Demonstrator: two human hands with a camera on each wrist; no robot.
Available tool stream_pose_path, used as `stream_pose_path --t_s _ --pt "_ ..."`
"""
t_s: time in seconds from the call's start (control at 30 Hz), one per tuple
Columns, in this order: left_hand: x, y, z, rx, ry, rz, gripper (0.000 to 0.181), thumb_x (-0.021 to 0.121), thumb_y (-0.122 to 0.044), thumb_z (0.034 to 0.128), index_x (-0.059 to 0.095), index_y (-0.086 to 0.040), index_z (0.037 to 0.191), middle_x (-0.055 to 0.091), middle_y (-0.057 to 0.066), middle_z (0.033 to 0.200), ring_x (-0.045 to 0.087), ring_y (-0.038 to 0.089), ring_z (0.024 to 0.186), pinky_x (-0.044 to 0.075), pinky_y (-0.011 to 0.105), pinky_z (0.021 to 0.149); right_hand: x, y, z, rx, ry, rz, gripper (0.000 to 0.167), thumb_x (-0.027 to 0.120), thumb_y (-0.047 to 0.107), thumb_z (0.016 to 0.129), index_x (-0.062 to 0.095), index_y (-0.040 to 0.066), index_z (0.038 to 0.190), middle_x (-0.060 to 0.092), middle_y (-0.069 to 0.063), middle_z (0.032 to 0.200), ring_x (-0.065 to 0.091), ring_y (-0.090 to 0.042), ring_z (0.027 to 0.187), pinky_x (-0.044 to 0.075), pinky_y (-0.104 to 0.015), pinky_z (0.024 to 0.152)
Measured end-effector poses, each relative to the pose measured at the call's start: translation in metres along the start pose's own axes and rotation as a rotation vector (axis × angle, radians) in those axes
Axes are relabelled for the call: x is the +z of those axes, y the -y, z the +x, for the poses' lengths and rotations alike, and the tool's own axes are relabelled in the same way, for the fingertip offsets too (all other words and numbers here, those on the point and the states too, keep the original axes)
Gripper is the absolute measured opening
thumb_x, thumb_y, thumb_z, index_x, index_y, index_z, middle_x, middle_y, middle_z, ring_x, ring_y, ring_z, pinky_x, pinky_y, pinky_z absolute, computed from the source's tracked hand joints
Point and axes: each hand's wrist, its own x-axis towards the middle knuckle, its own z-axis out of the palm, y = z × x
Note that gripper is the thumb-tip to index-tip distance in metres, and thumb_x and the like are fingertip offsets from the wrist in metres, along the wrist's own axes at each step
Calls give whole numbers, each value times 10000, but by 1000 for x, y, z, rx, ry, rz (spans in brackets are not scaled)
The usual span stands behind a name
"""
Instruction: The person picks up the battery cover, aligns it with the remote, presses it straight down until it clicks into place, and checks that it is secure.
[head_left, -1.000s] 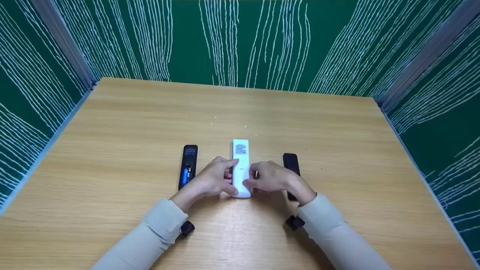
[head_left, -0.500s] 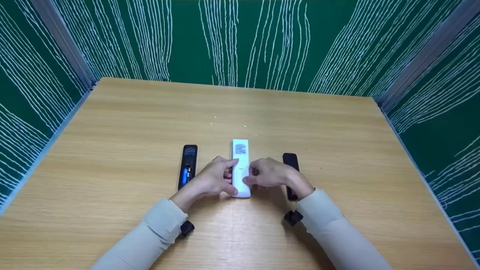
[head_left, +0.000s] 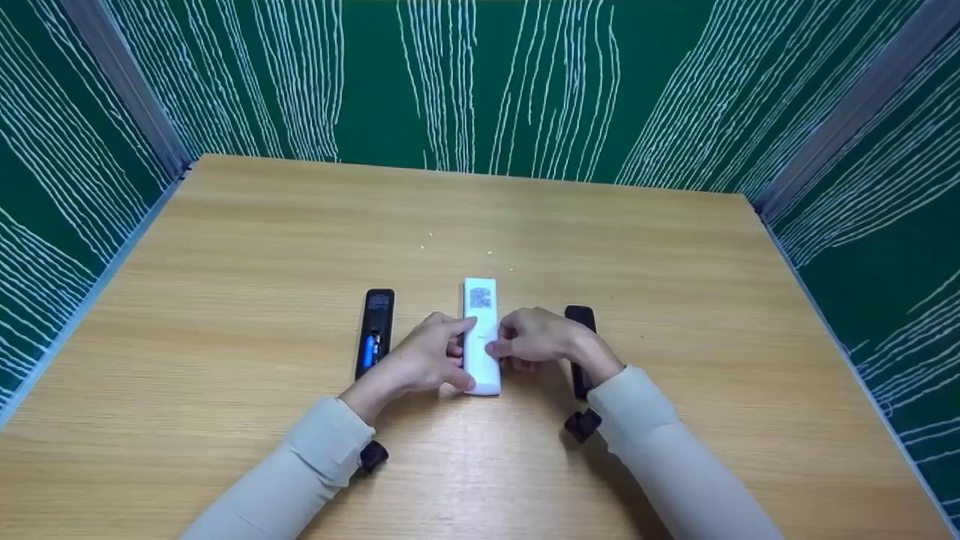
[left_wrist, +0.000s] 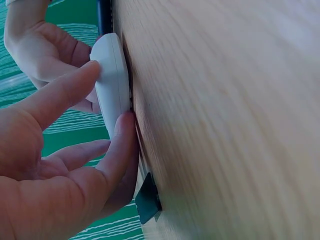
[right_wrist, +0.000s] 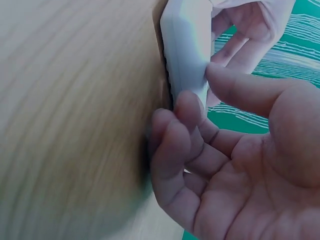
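As the left hand (head_left: 424,355), half-curled, grips the white remote (head_left: 481,345), seemingly to steady it, the curled right hand (head_left: 541,337) pinches its opposite edge.

White remote (head_left: 481,352), face down

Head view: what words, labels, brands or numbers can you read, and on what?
No text is readable.
White remote: the printed label at its far end is too small to read.
Same remote: the small mark near its middle is too small.
Left black remote: the faint print near its far end is too small.
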Motion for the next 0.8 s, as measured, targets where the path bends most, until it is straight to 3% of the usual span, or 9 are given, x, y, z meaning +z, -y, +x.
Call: stream_pose_path --t_s 0.37,0.8 --pt "0 -1 1 -13 -1 -14 1046 895 109 732 410 -103 1634 487 129 1394 584 257 1212 566 319 1023 -1 -1 7 29 -69 28 259 634 287 1069 686 55 966 704 -48 805 629 -145 657 549 -247 597" --pt "0 2 2 13 -12 -14 1023 897 109 720 440 -78 1616 493 156 1376 591 269 1200 564 316 1016 3 0 0 10 -55 -23 273 645 322 1056 688 72 956 707 -46 767 635 -147 624 546 -272 604"
